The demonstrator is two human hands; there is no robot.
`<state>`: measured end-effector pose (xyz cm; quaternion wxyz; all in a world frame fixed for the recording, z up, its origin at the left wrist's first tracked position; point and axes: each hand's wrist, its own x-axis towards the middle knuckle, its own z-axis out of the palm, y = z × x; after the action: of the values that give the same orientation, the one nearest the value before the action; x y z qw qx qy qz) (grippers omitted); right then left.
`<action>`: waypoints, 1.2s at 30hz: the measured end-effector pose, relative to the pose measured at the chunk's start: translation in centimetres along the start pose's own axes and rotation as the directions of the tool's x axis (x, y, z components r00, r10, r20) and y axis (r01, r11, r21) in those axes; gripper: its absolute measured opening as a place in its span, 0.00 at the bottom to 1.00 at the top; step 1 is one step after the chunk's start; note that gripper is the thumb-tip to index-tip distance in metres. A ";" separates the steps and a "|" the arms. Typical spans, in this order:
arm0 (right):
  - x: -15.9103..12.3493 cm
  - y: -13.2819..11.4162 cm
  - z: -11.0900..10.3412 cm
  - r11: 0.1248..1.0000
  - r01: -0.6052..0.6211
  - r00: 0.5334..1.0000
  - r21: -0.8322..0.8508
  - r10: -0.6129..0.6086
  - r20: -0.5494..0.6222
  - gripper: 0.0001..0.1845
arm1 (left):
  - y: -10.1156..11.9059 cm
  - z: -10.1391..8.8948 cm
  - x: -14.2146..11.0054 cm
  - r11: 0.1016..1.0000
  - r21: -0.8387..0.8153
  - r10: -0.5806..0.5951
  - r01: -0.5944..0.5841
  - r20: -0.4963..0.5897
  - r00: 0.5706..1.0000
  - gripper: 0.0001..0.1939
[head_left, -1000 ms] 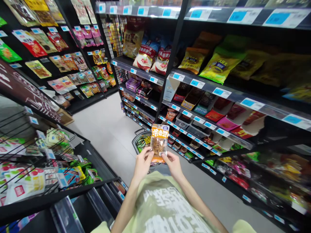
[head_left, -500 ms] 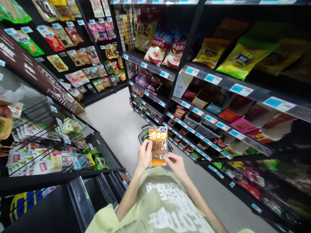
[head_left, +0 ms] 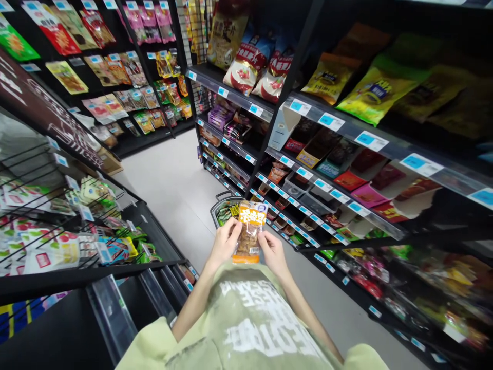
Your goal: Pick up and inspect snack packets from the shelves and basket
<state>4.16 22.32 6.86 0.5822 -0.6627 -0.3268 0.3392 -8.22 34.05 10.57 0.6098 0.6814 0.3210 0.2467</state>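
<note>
Head view: orange-topped snack pouch (head_left: pixel 249 237), below centre
Left fingers (head_left: pixel 232 227) and right fingers (head_left: pixel 265 239) pinch its edges; keep pressure light.

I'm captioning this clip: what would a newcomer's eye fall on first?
The orange-and-clear packet, held low in the middle between the left hand and right hand. Then the bright yellow-green bag at upper right, and the red-and-white bags at top centre.
</note>
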 end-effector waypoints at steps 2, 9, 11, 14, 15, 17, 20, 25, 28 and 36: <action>-0.1 -0.2 0.0 0.999 0.006 1.000 -0.036 -0.005 0.005 0.20 | -0.1 0.0 0.0 1.000 -0.010 -0.001 0.001 -0.006 1.000 0.17; -0.1 -0.1 0.0 1.000 0.004 1.000 0.017 -0.004 0.028 0.21 | -0.1 -0.2 0.2 0.995 0.100 0.026 -0.024 -0.018 0.999 0.18; 0.1 0.2 0.1 0.999 0.008 1.000 0.040 -0.009 0.020 0.21 | 0.0 -0.2 0.2 0.992 0.121 0.028 -0.029 0.011 1.000 0.18; 0.4 0.6 0.1 0.998 0.009 1.000 0.055 -0.008 -0.018 0.20 | 0.0 -0.1 0.1 0.989 0.141 0.029 -0.037 0.055 0.998 0.19; 0.4 0.7 0.1 0.998 0.007 0.999 0.058 -0.006 -0.032 0.19 | 0.0 -0.1 0.1 0.989 0.144 0.031 -0.041 0.075 0.997 0.19; 0.5 0.8 0.1 0.998 0.003 0.999 0.064 0.000 -0.049 0.19 | -0.1 0.0 0.1 0.988 0.148 0.033 -0.049 0.112 0.993 0.19; 0.3 0.8 0.1 0.998 -0.002 0.998 0.068 0.006 -0.063 0.19 | -0.2 0.1 0.1 0.986 0.158 0.030 -0.052 0.138 0.990 0.20; 0.1 0.6 0.0 0.999 -0.015 0.996 0.034 0.018 -0.091 0.20 | -0.1 0.1 0.1 0.986 0.154 0.035 -0.057 0.142 0.989 0.20; 0.1 0.6 0.1 1.000 -0.018 0.994 0.012 0.019 -0.107 0.21 | -0.1 0.1 0.1 0.985 0.152 0.064 -0.084 0.135 0.989 0.20; 0.5 0.8 0.2 1.000 -0.009 0.993 0.022 0.012 -0.120 0.22 | -0.2 0.2 0.1 0.987 0.136 0.076 -0.091 0.112 0.991 0.20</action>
<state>4.29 22.72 5.98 0.6058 -0.6774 -0.2842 0.3054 -8.03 34.00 10.38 0.5657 0.7477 0.2758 0.2120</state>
